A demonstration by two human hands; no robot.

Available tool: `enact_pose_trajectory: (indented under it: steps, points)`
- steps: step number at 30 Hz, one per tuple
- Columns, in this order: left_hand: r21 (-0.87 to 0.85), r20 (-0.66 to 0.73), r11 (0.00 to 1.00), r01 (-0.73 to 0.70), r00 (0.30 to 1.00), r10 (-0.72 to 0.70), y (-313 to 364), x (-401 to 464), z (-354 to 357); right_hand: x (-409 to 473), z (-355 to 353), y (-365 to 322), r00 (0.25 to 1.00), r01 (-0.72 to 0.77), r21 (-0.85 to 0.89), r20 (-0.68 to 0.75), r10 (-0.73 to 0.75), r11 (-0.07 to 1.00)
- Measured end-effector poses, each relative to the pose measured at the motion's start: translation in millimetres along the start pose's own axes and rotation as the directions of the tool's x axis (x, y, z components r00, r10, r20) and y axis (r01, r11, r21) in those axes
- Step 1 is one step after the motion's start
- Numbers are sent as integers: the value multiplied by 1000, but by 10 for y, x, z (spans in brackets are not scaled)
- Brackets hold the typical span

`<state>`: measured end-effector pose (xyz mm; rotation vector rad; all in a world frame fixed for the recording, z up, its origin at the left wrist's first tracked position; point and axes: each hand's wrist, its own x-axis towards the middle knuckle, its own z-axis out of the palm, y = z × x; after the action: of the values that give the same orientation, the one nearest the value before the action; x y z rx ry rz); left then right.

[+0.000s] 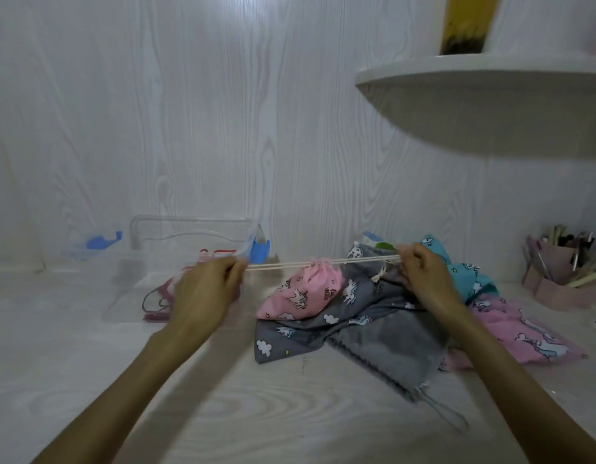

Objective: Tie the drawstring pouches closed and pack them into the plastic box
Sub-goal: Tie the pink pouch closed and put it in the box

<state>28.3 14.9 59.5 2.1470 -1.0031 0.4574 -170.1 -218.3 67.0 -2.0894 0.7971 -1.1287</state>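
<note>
Head view looks down on a pale wood-grain tabletop [89, 380], where two bare forearms reach forward. Nearest lies a heap of flat cloth pouches: a grey cloud-print pouch [356, 333] with a grey cord loop trailing toward the viewer, and a pink unicorn-print pouch [524, 333] spread out to its right. On top of the grey one sits a small pink unicorn-print drawstring pouch [303, 291], its mouth gathered tight. The left hand [206, 289] and the right hand [427, 276] are held well apart, each with fingers curled round one end of the cream drawstring cords [276, 264], which run taut between them through the pouch's neck. Behind the right hand lies a turquoise printed pouch [470, 276]. Beyond the left hand stands a clear plastic box [189, 229] with blue clip handles; inside it some reddish fabric and cord show dimly through the wall. At far right, a pink holder [557, 272] contains brushes and pens, under a white curved shelf [484, 92].
</note>
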Motion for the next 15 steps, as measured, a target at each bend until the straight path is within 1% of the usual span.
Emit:
enact_pose_trajectory:
  steps: [2,4,5,7,9,11,12,13,14,15]
  points:
    - [103,-58,994,-30,998,36,-105,-72,-90,-86,-127,47,999,37,-133,39,-32,990]
    - [148,-55,987,-61,996,69,-157,-158,-145,-196,-174,28,988,80,-232,146,-47,969]
    - [164,-17,985,-56,998,60,-172,-200,-158,-257,-175,-8,976,98,-273,215,-39,957]
    - [204,112,979,-25,994,3,-202,-297,-164,-387,-166,-92,938,127,-348,347,2,929]
    - [256,209,966,-26,977,-29,-262,-382,-151,-502,-162,-162,907,160,-441,420,45,883]
    - [288,205,956,-52,979,-9,-273,-506,-167,-610,-174,-252,886,184,-516,455,85,837]
    - [266,166,963,-45,986,0,-244,-584,-179,-661,-173,-299,884,199,-542,458,88,817]
    - [221,116,975,-19,993,-7,-180,-681,-194,-708,-166,-337,896,228,-568,440,58,791]
    - [158,94,987,14,995,-29,-105,-790,-214,-763,-150,-378,916,268,-587,402,-12,764]
    - [70,142,996,53,988,-63,-18,-879,-185,-804,-127,-427,928,300,-580,363,-89,757]
